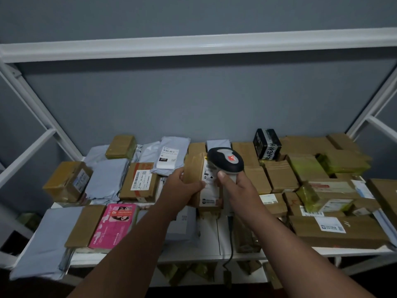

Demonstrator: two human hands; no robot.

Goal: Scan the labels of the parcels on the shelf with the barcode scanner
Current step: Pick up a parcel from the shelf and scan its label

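1. Lying at the far left of the white shelf (279, 253), a flat grey bag (46, 239) is seen at the front edge.
2. A pink box (115, 225) is laid just beside it, near the front.
3. A brown box with a white label (139, 182) is set behind the pink box.
4. A taped brown parcel (203, 181) is held up in the middle by the left hand (182, 187), whose fingers are curled round its left side.
5. Its white label is turned up, and the head of the scanner (226, 163) is held just over it.
6. The scanner's handle is gripped by the right hand (233, 187).
7. More brown boxes (279, 175) are piled at the right, with a black box (266, 146) at the back.
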